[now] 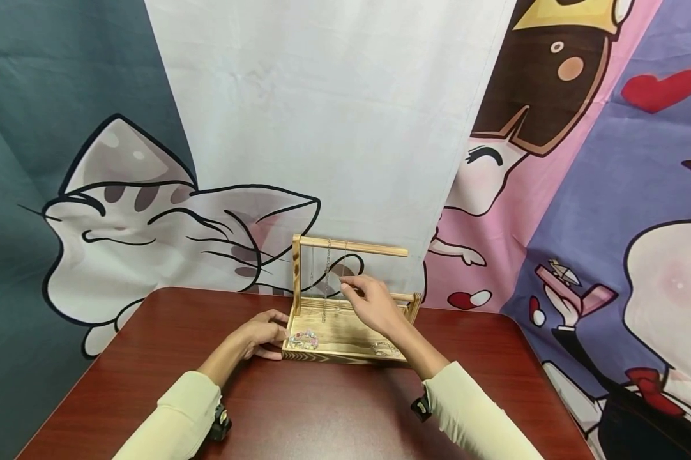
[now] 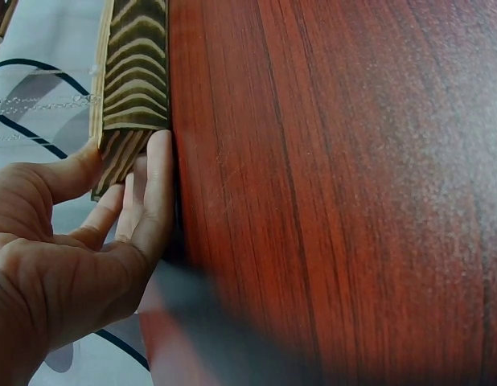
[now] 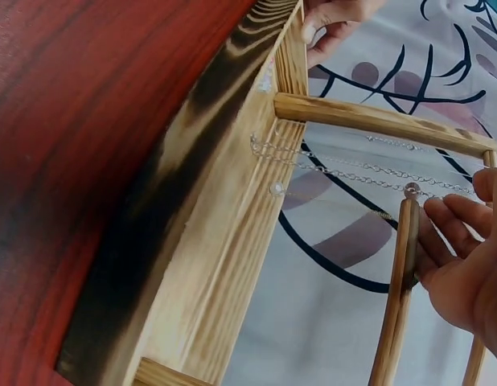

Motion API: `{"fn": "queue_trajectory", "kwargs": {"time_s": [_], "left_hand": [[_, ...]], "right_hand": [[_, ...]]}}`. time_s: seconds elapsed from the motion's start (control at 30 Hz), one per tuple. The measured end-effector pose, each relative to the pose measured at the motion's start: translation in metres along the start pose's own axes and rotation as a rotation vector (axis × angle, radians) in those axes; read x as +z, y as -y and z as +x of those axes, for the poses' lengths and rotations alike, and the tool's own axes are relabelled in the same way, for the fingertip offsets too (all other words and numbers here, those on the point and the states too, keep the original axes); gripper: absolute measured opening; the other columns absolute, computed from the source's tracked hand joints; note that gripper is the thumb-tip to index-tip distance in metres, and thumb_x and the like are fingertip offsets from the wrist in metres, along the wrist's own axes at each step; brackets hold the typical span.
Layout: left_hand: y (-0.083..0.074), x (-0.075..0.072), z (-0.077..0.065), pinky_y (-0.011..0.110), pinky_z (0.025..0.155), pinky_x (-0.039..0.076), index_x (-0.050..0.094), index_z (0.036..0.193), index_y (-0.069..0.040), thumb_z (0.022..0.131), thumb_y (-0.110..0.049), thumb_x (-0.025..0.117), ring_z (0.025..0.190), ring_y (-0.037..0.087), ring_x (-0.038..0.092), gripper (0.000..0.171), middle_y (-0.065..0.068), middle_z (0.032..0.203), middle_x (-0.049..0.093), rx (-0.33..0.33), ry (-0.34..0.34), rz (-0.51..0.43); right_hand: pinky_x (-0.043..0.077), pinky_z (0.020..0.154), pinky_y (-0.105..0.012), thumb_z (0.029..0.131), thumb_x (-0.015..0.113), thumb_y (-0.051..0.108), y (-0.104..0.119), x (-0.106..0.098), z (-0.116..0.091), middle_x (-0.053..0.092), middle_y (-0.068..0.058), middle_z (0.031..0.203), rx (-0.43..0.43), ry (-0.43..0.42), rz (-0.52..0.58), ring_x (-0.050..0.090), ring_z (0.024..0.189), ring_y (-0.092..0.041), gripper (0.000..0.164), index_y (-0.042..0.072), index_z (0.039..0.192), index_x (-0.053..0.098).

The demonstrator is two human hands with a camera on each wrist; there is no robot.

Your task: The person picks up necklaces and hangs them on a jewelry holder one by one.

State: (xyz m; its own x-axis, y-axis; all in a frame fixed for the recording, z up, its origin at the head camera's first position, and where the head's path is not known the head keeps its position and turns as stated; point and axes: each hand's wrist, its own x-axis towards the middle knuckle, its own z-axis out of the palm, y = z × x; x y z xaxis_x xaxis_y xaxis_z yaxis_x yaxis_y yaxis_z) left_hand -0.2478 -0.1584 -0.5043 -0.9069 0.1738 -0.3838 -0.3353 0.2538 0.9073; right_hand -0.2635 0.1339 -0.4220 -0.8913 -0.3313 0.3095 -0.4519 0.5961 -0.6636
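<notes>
A wooden jewelry stand [image 1: 345, 335] has a shallow tray, an upright post and a top bar [image 1: 374, 247]. My left hand [image 1: 261, 333] grips the tray's left end; in the left wrist view the thumb lies on the upper edge, with fingers along the side and underneath. Chain necklaces [image 1: 326, 281] hang from the bar. My right hand [image 1: 374, 303] is raised beside them, thumb and index fingertips pinching a thin chain necklace [image 3: 357, 178]. A colorful beaded bracelet [image 1: 303, 340] lies in the tray's left front corner. More jewelry [image 1: 386, 349], partly hidden by my right forearm, lies at the right.
The stand sits on a reddish-brown wooden table [image 1: 322, 409]. Behind the table hangs a cloth backdrop [image 1: 345, 128] with cartoon figures. A lower rail [image 1: 405, 297] runs along the back of the tray.
</notes>
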Motion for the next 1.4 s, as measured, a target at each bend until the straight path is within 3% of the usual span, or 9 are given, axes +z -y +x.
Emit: {"fn": "queue_trajectory", "kwargs": {"time_s": [0.17, 0.4, 0.83, 1.1, 1.13, 1.2, 1.3, 1.37, 1.4], "left_hand": [[0.000, 0.000, 0.001, 0.043, 0.075, 0.074, 0.049, 0.152, 0.003, 0.105, 0.000, 0.064, 0.096, 0.026, 0.074, 0.049, 0.024, 0.129, 0.070, -0.002, 0.006, -0.003], [0.000, 0.000, 0.001, 0.043, 0.076, 0.074, 0.049, 0.151, 0.003, 0.105, 0.001, 0.064, 0.096, 0.026, 0.074, 0.048, 0.025, 0.128, 0.070, -0.002, 0.001, -0.004], [0.002, 0.001, 0.003, 0.042, 0.074, 0.074, 0.050, 0.151, 0.002, 0.105, 0.000, 0.065, 0.095, 0.026, 0.074, 0.048, 0.023, 0.125, 0.071, -0.004, 0.002, -0.001], [0.002, 0.001, 0.004, 0.043, 0.075, 0.074, 0.050, 0.151, 0.002, 0.105, 0.001, 0.065, 0.095, 0.026, 0.074, 0.049, 0.022, 0.123, 0.072, -0.005, 0.006, -0.006], [0.002, 0.001, 0.004, 0.044, 0.075, 0.074, 0.050, 0.151, 0.002, 0.105, 0.001, 0.065, 0.095, 0.026, 0.074, 0.049, 0.021, 0.122, 0.072, -0.005, 0.006, -0.007], [0.001, 0.001, 0.004, 0.043, 0.075, 0.074, 0.050, 0.151, 0.002, 0.105, 0.000, 0.065, 0.094, 0.026, 0.074, 0.049, 0.021, 0.120, 0.072, -0.006, 0.006, -0.006], [0.001, 0.000, 0.003, 0.043, 0.075, 0.074, 0.050, 0.152, 0.002, 0.105, 0.000, 0.064, 0.095, 0.025, 0.074, 0.049, 0.023, 0.124, 0.071, -0.007, 0.004, -0.003], [0.001, 0.000, 0.003, 0.043, 0.075, 0.074, 0.049, 0.152, 0.002, 0.105, 0.000, 0.064, 0.095, 0.025, 0.074, 0.049, 0.024, 0.128, 0.070, -0.007, 0.002, -0.004], [0.001, 0.000, 0.003, 0.043, 0.075, 0.074, 0.049, 0.152, 0.002, 0.105, 0.000, 0.064, 0.095, 0.025, 0.074, 0.049, 0.024, 0.129, 0.070, -0.006, 0.003, -0.004]], "right_hand": [[0.060, 0.119, -0.052, 0.114, 0.064, 0.029, 0.000, 0.002, -0.011, 0.079, -0.007, 0.142, -0.026, -0.031, 0.020, 0.073, 0.136, -0.028, 0.037, 0.012, 0.144, 0.077], [0.055, 0.125, -0.057, 0.113, 0.066, 0.032, -0.003, 0.004, -0.027, 0.080, -0.004, 0.142, -0.072, 0.002, 0.033, 0.071, 0.141, -0.029, 0.035, 0.017, 0.142, 0.079], [0.057, 0.122, -0.058, 0.115, 0.062, 0.038, -0.032, 0.011, -0.051, 0.080, -0.011, 0.142, 0.049, 0.070, -0.016, 0.072, 0.140, -0.032, 0.042, 0.009, 0.141, 0.079], [0.060, 0.118, -0.058, 0.117, 0.055, 0.050, -0.046, 0.014, -0.070, 0.080, -0.013, 0.139, 0.129, 0.132, -0.178, 0.075, 0.135, -0.034, 0.054, 0.008, 0.143, 0.078], [0.061, 0.116, -0.059, 0.117, 0.055, 0.051, -0.047, 0.014, -0.073, 0.081, -0.015, 0.137, 0.129, 0.143, -0.200, 0.076, 0.133, -0.035, 0.055, 0.007, 0.143, 0.077], [0.067, 0.099, -0.053, 0.117, 0.054, 0.052, -0.048, 0.014, -0.078, 0.085, -0.013, 0.115, 0.123, 0.167, -0.243, 0.082, 0.110, -0.032, 0.053, 0.008, 0.125, 0.082], [0.058, 0.071, -0.040, 0.116, 0.056, 0.053, -0.048, 0.013, -0.084, 0.068, 0.000, 0.079, 0.125, 0.179, -0.307, 0.069, 0.078, -0.019, 0.047, 0.016, 0.092, 0.072], [0.050, 0.064, -0.038, 0.115, 0.058, 0.054, -0.047, 0.011, -0.086, 0.055, 0.004, 0.071, 0.141, 0.174, -0.345, 0.059, 0.070, -0.016, 0.047, 0.021, 0.082, 0.063], [0.051, 0.064, -0.040, 0.115, 0.058, 0.054, -0.047, 0.011, -0.088, 0.057, 0.005, 0.072, 0.152, 0.168, -0.359, 0.061, 0.071, -0.016, 0.047, 0.021, 0.082, 0.064]]}}
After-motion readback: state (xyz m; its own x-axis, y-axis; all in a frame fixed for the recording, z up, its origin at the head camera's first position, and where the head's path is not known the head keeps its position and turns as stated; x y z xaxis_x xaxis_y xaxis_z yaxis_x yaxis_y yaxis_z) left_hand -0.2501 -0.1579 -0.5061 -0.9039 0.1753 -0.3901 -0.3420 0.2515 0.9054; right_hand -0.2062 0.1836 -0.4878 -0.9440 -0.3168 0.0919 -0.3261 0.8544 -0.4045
